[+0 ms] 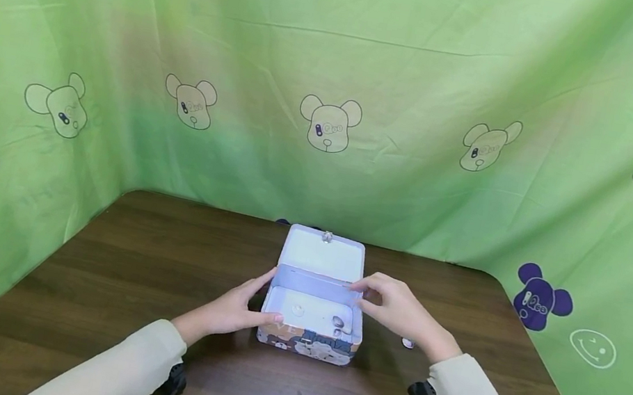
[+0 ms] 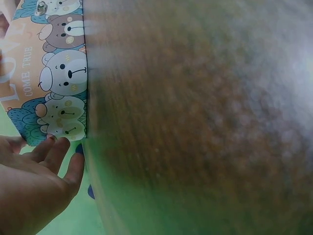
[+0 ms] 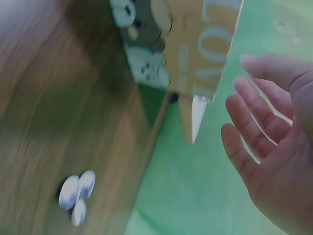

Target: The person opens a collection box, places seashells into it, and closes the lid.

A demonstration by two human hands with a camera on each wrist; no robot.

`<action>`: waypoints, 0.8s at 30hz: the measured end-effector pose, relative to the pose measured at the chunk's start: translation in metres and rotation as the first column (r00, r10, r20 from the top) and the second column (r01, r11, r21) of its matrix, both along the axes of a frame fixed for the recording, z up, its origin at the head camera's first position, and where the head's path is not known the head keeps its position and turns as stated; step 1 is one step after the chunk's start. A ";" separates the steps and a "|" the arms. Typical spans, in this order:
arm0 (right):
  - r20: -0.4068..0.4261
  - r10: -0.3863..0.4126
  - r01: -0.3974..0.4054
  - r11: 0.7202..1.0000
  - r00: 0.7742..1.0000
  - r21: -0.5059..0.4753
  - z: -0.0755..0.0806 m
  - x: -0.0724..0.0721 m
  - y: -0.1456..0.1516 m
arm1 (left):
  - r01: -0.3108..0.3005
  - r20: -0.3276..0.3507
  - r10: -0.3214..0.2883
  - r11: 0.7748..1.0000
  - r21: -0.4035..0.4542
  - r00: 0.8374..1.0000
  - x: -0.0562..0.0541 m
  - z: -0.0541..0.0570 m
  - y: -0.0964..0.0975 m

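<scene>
A tin box (image 1: 308, 344) printed with cartoon bears stands on the table, its hinged lid (image 1: 322, 255) tipped back. Its pale inside holds a few small shiny pieces (image 1: 338, 323) near the front right corner and a faint round piece (image 1: 298, 309) further left. My left hand (image 1: 236, 310) rests on the box's left side, thumb over the front rim; in the left wrist view its spread fingertips meet the printed wall. Over the box's right edge hovers my right hand (image 1: 395, 305), thumb and fingers apart. The right wrist view shows this palm holding nothing.
On the brown table (image 1: 149, 281), right of the box, lies a cluster of silvery oval pieces (image 3: 71, 193), partly behind the right forearm in the head view. A green cloth (image 1: 319, 184) with bear-head outlines hangs around the table's back and sides.
</scene>
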State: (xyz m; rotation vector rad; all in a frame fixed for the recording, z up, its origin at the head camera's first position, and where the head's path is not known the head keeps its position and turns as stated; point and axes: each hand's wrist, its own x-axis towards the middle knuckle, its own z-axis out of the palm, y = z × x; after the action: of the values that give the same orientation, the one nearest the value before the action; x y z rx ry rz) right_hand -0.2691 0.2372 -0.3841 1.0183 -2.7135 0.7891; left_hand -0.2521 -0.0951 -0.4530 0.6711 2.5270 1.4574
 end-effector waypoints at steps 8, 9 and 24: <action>0.008 -0.070 0.069 0.997 0.998 0.028 0.000 0.003 0.038 | -0.010 0.010 0.010 1.000 -0.004 1.000 0.002 0.002 0.000; 0.007 -0.076 0.076 0.996 0.997 0.036 -0.001 0.003 0.043 | -0.008 0.011 0.008 1.000 -0.002 1.000 0.001 0.002 0.000; 0.078 -0.209 0.201 0.975 0.975 0.094 -0.026 -0.001 0.095 | 0.006 0.004 -0.006 1.000 0.001 1.000 0.001 0.000 0.000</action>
State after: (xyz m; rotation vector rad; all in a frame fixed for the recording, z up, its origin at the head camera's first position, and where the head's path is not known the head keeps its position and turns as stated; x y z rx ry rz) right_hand -0.2702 0.3325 -0.4101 0.7164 -2.8893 0.7028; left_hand -0.2509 -0.0946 -0.4525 0.6750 2.5193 1.4574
